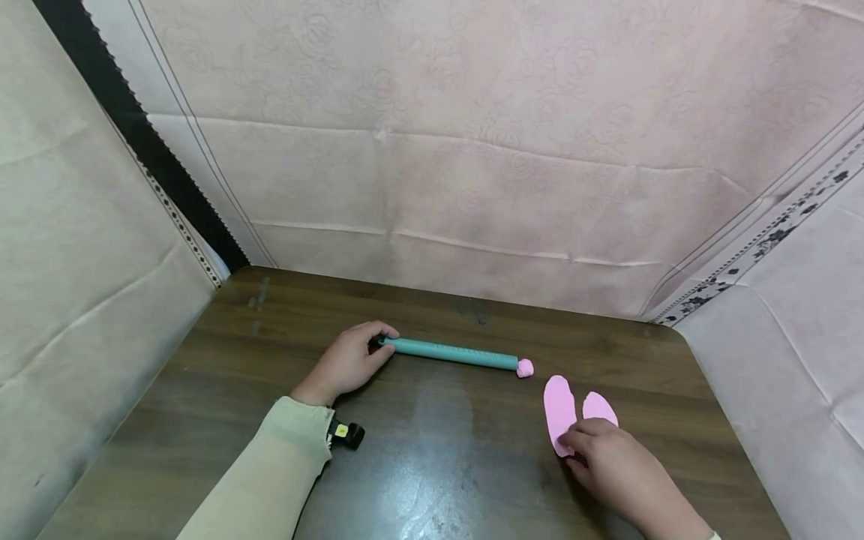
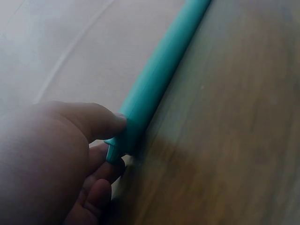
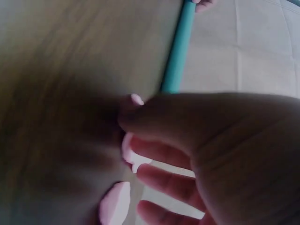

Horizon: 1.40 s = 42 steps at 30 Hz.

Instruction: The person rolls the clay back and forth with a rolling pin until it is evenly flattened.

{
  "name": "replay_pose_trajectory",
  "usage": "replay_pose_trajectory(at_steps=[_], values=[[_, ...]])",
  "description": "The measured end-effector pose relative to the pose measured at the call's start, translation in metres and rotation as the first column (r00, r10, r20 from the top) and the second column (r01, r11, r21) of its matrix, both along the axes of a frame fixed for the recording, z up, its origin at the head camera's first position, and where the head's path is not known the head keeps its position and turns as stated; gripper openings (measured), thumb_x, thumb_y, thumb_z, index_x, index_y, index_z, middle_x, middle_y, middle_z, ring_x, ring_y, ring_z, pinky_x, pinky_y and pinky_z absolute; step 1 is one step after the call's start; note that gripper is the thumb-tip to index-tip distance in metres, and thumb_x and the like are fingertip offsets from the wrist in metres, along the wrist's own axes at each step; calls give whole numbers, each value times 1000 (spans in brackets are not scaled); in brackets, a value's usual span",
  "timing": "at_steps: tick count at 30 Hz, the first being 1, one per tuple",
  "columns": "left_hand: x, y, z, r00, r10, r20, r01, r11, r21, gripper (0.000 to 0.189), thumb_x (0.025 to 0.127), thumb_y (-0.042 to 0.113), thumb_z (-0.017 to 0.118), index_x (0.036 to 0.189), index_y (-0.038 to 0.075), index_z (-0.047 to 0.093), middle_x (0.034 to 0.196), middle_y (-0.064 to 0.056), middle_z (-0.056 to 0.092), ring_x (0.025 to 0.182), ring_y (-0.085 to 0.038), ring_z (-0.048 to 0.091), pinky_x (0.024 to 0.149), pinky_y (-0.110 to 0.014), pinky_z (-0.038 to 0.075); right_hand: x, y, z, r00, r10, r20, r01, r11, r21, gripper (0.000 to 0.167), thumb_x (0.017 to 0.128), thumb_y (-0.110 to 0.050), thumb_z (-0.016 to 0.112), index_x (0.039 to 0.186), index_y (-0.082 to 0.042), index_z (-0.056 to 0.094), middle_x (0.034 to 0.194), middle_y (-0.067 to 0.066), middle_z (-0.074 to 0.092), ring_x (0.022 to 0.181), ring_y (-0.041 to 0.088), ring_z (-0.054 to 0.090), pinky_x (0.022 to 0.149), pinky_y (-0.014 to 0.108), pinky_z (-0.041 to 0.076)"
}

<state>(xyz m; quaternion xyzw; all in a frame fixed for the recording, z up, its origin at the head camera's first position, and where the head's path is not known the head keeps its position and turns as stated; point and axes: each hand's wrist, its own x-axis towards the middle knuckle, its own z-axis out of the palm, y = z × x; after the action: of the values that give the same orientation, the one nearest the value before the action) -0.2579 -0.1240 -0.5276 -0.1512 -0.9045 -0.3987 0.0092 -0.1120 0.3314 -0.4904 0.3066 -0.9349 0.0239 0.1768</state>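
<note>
A long teal tube point(image 1: 459, 355) lies across the tabletop, with a rounded pink lump point(image 1: 525, 368) at its right end. My left hand point(image 1: 351, 360) grips its left end. In the left wrist view the thumb point(image 2: 105, 121) lies along the tube, and the fingers curl under the narrow tip. To the right, my right hand point(image 1: 617, 465) pinches the lower end of a flat pink oval piece point(image 1: 559, 412) between thumb and fingers. A second pink oval piece point(image 1: 599, 407) lies just beyond the knuckles, its lower part hidden by the hand.
The dark wooden table point(image 1: 223, 420) reaches back to a pale patterned cloth point(image 1: 439, 187). More cloth hangs at the left point(image 1: 88, 247) and right point(image 1: 783, 360) sides. A small black device with a yellow label point(image 1: 346, 431) is strapped to the left wrist.
</note>
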Motion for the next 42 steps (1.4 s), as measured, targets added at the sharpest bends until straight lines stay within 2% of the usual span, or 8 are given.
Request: replay_pose_trajectory(at_steps=[8,12,16,20,28,32,36,42], values=[[0,1,0,1000,-5,6,5,1000,11,21,113,34,71,134,31,75,132,5,76,108,-18,68,98,-45,58,-21,-11,30,991,-56,124,63,997,-54,17,88,-14,94,98,-17,81,89,-8,73,78,9,64,77,35,62],[0,-1,0,1000,-3,0,3,1000,7,21,113,33,72,133,31,75,132,5,76,108,-17,68,98,-45,58,-45,-28,42,934,-164,318,222,963,-154,20,96,-12,88,115,-9,83,99,2,75,81,7,67,72,32,60],[0,-3,-1,1000,-1,-8,1,1000,-5,21,113,33,72,133,31,75,132,6,76,103,-16,66,95,-43,57,-74,-49,39,887,-194,419,285,944,-165,33,101,-13,82,132,-4,79,122,13,78,102,22,77,89,46,67],[-1,-3,-1,1000,-5,-7,5,1000,-7,22,113,34,72,134,31,75,132,6,76,100,-16,65,93,-42,56,-97,-64,30,882,-228,412,296,949,-109,40,104,-16,80,141,-1,75,134,20,76,120,36,75,104,58,63],[-1,-1,0,1000,-5,2,5,1000,-8,21,113,35,71,133,32,75,133,6,76,105,-16,67,96,-43,57,-109,-75,27,826,-323,462,395,916,-65,10,107,-14,74,110,-6,79,101,11,74,88,26,63,84,47,62],[-1,0,-1,1000,-7,3,7,1000,-3,20,113,35,71,133,31,75,129,7,76,101,-16,65,93,-42,56,-94,-84,45,844,-339,416,421,899,-120,13,105,-18,78,112,-8,80,97,6,76,84,23,64,84,48,62],[-2,0,-2,1000,-5,2,5,1000,-2,20,113,35,71,133,32,75,129,7,76,99,-16,64,92,-41,55,-77,-108,60,884,-272,380,361,914,-184,16,103,-22,82,115,-11,82,88,-2,75,75,14,63,75,40,60],[-2,-2,-2,1000,-5,1,5,1000,-3,21,113,36,71,133,32,75,132,6,76,103,-17,66,95,-42,56,-64,-151,47,924,-124,363,223,944,-245,10,100,-29,86,93,-27,78,76,-19,67,67,-2,55,67,25,51]])
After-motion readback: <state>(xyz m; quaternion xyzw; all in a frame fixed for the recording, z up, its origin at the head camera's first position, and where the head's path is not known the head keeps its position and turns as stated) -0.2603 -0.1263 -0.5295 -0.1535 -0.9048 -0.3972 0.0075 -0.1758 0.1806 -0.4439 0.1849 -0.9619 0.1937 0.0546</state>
